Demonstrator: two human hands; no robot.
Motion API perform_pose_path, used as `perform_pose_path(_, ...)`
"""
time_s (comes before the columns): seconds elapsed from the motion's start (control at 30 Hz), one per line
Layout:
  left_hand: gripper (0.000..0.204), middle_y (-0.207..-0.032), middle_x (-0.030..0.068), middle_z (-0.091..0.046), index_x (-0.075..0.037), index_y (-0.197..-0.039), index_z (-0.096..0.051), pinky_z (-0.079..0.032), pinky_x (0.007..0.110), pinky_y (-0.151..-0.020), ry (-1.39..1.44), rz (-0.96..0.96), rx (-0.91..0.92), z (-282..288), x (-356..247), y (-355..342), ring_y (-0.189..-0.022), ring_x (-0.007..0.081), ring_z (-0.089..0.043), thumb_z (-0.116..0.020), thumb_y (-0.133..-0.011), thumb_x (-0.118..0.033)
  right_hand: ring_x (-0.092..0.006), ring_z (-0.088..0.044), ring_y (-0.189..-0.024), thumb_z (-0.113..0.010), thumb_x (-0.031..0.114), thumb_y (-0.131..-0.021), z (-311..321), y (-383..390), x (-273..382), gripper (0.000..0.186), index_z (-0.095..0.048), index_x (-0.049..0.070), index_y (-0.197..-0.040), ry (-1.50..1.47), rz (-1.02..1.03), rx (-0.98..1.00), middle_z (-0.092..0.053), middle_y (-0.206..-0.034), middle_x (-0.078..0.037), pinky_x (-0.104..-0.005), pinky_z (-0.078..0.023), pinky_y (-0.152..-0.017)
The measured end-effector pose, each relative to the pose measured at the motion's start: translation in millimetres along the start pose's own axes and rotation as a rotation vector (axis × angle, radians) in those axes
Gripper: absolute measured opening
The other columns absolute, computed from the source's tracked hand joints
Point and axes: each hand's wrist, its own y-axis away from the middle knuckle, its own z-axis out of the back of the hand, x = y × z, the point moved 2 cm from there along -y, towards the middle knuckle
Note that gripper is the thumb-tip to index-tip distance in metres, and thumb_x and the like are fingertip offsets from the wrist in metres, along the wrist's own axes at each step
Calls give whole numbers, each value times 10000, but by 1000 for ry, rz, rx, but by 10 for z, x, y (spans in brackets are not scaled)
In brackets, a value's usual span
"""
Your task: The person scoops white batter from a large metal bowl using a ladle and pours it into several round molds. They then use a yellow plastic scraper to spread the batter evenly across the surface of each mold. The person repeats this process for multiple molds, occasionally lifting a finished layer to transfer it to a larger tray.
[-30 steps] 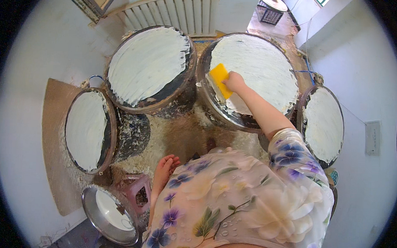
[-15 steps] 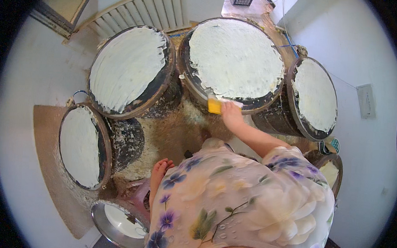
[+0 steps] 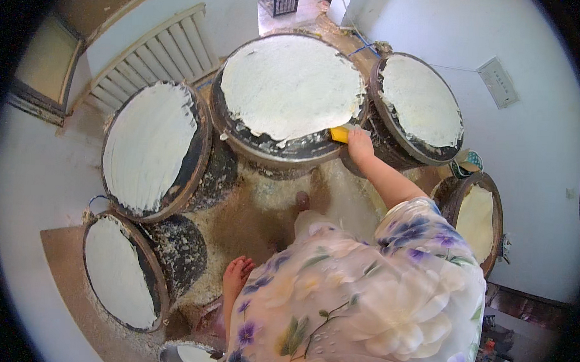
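My right hand (image 3: pixel 360 144) grips a yellow scraper (image 3: pixel 339 134) at the near right edge of the big middle round griddle (image 3: pixel 293 85). A thin layer of white batter covers most of this griddle, with a dark strip bare along its near rim. The scraper lies against that strip, next to the batter's ragged edge; my fingers hide part of it. Low beside my body hangs my left hand (image 3: pixel 237 273), its fingers loosely bent and apart, holding nothing.
More batter-coated round griddles surround me: left (image 3: pixel 154 147), lower left (image 3: pixel 121 271), right (image 3: pixel 420 99) and lower right (image 3: pixel 477 219). A metal basin (image 3: pixel 191 355) with white contents stands at lower left. Behind are a radiator (image 3: pixel 157 55) and a wall box (image 3: pixel 498 81).
My right hand has moved the scraper rightward along the near rim of the middle griddle. The view has turned, showing more of the lower right griddle. My left hand still hangs at my side.
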Motion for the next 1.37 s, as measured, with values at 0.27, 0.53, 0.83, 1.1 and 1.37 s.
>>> perform_pose_path(0.27,277,-978,139,-568,1,-1070,-476,-446,333,-807,-4,12,2,-49,75,-446,-910,214,-552,-454,-876,-196,-230,-509,-919,-470,101,-738,-236,-294,-588,232,-528,-3,-937,-96,62,-187,-546,-902,-112,-334,-408,-792)
perform_pose_path(0.53,353,-1026,161,-564,21,-1105,-467,-434,324,-826,-57,179,-110,-1072,-248,-771,-944,216,-544,-505,-857,-228,-228,-523,-836,-522,92,-646,-349,-1068,-1498,182,-554,42,-818,-216,299,-541,-548,-813,-86,-330,-418,-732)
perform_pose_path(0.83,323,-1001,149,-575,28,-1067,-486,-442,312,-811,-150,123,-105,-1320,-328,-908,-922,215,-558,-513,-852,-211,-242,-539,-792,-516,98,-656,-460,-2869,-1399,154,-561,52,-796,-269,288,-478,-557,-787,-62,-337,-446,-677)
perform_pose_path(1.1,269,-950,122,-593,9,-1027,-520,-450,296,-784,-100,-92,-73,-1219,-972,-965,-884,200,-571,-524,-844,-188,-307,-581,-788,-436,107,-776,234,-3719,-617,161,-572,41,-834,-656,-194,-235,-596,-832,-159,-414,-451,-674)
perform_pose_path(1.37,416,-1077,144,-538,-32,-1108,-465,-357,386,-892,-1585,-755,-189,-2661,-1678,-1611,-1002,231,-508,-605,-765,-223,-316,-560,-881,-542,162,-768,643,-2482,-613,241,-579,83,-992,-939,-78,-273,-589,-931,-162,-397,-437,-761)
